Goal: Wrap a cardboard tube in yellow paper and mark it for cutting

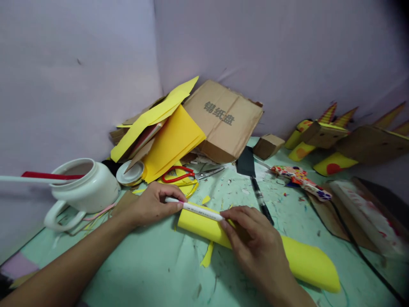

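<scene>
A white marker pen [202, 211] is held lengthwise between my two hands. My left hand [156, 204] pinches its left end, where a bit of pink shows. The fingers of my right hand [252, 232] are closed on the pen's other end. Under the pen and my right hand lies a rolled yellow paper tube [306, 261], slanting down to the right on the green tabletop [153, 268]. A small yellow scrap [207, 255] sits at the tube's near side. Red-handled scissors [191, 174] lie just beyond my left hand.
A white ceramic pot [92, 192] with sticks stands at left. Yellow sheets [174, 145] lean on a cardboard box [226, 119] at the back. A black marker [262, 202], a patterned glue gun [300, 179] with a cord, and spiked cardboard figures [326, 134] are on the right.
</scene>
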Motion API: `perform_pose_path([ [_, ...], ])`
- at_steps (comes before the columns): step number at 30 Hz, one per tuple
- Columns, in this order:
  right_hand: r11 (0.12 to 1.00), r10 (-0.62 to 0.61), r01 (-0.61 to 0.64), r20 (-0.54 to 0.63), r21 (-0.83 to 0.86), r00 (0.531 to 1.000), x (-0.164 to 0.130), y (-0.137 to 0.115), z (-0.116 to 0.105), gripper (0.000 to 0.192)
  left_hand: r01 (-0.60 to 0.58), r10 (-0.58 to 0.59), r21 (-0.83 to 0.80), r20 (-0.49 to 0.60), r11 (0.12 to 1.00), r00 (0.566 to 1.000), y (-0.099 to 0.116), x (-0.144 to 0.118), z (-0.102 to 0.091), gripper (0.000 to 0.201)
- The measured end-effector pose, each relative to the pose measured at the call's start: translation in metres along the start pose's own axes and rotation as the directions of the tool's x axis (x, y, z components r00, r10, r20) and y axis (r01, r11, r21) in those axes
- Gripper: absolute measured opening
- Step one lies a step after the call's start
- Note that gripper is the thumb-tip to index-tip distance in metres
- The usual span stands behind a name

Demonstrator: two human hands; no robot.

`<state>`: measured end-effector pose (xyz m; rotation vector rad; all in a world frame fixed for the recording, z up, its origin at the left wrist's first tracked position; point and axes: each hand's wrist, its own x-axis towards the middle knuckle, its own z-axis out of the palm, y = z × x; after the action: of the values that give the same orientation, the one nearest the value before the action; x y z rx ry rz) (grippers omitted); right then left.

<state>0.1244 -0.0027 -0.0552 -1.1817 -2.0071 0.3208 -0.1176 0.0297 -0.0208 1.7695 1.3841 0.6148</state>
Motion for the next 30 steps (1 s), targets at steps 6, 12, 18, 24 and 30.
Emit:
perform_pose_path([
  [6,0.999,-0.03,0.029,-0.017,-0.031,0.999,0.0,0.001,0.001,0.009,-0.023,0.023,-0.006,0.015,1.0,1.0,0.001,-0.001,0.0,0.027],
  [12,0.999,-0.019,0.019,-0.012,-0.029,1.0,0.001,0.0,0.002,0.009,-0.041,0.041,-0.007,0.011,0.999,0.999,0.0,0.0,0.001,0.027],
  [18,1.0,-0.017,0.017,-0.007,-0.022,1.0,0.0,0.001,0.001,0.01,-0.053,0.053,0.008,0.008,0.999,0.999,0.001,-0.001,0.0,0.027],
  [24,1.0,-0.018,0.018,-0.004,-0.022,1.0,0.0,0.0,0.001,0.01,-0.066,0.066,0.032,-0.01,0.997,0.998,0.001,-0.002,0.001,0.028],
  [30,0.999,0.033,-0.033,-0.029,-0.018,0.999,-0.006,0.006,-0.018,0.015,-0.095,0.097,0.052,-0.022,0.994,0.995,-0.003,-0.002,0.0,0.024],
])
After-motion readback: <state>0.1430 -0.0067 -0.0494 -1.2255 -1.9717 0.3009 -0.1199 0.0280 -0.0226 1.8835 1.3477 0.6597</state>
